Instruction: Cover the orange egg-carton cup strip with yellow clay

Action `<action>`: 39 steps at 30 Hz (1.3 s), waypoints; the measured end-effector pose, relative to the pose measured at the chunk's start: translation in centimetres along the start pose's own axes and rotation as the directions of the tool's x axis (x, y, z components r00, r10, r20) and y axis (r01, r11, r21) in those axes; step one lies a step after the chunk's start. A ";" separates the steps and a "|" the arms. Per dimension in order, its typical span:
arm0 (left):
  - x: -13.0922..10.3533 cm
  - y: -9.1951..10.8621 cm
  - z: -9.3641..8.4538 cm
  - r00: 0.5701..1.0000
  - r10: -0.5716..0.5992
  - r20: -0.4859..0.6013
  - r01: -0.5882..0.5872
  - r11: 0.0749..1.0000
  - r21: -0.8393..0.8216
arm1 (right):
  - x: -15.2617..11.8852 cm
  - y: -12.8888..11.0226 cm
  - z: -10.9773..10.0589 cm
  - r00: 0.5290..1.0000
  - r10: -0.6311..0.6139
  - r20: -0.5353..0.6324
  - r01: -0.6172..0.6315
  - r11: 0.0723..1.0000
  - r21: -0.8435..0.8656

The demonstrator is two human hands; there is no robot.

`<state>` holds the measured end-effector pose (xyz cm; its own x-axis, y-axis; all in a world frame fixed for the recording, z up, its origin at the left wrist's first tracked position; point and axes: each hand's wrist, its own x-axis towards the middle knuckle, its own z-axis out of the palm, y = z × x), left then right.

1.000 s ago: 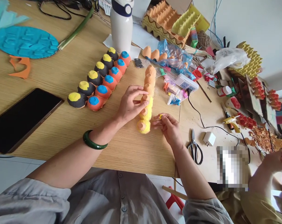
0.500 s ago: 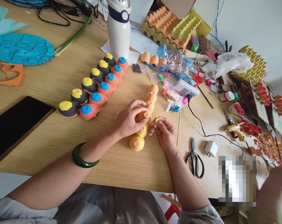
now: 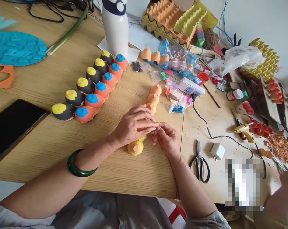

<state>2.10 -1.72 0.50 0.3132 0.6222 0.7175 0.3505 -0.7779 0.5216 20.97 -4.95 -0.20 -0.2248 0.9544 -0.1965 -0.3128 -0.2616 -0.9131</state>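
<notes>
A strip of egg-carton cups lies lengthwise before me, bare orange at the far end and coated in yellow at the near end. Above its middle cups is my left hand, palm down, thumb and fingertips drawn together against the fingertips of the other hand. My right hand, right of the strip, is closed in a pinch on a small bit of yellow clay, now mostly hidden where the fingertips meet. Left of my hands stand black cups with yellow tops and orange cups with blue tops.
A phone lies at left, near a blue oval piece. Behind stands a white bottle. Clay packets, a power strip, scissors, a charger and a glue gun lie rightward. Another person's arm shows at lower right.
My left hand has moved right and its fingers have closed in to meet my right fingertips. The yellow clay, visible before, is now covered. The view has shifted slightly.
</notes>
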 end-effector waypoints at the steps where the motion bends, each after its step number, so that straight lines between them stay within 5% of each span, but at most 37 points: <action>1: 0.0 0.0 0.1 1.000 -0.008 -0.006 0.008 1.000 -0.022 | 0.0 0.0 0.0 1.000 0.006 0.000 -0.006 1.000 -0.008; 17: 0.0 0.3 -0.3 0.944 -0.321 -0.074 0.308 0.940 -0.148 | -0.2 -0.5 0.2 0.999 -0.024 -0.035 0.024 1.000 0.016; 26: 0.3 0.9 -0.7 0.962 -0.254 -0.098 0.246 0.965 -0.089 | -0.6 -0.7 0.5 1.000 0.008 -0.014 -0.008 0.999 0.035; 39: 0.1 1.2 -0.3 0.999 -0.031 0.008 0.030 0.998 0.058 | -1.2 -1.1 1.2 0.997 0.076 0.018 -0.077 0.991 0.111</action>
<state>2.30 -2.62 1.34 0.3094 0.6467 0.6972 0.4101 -0.7522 0.5157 20.52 -5.95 1.48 -0.2645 0.9291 -0.2586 -0.3948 -0.3490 -0.8499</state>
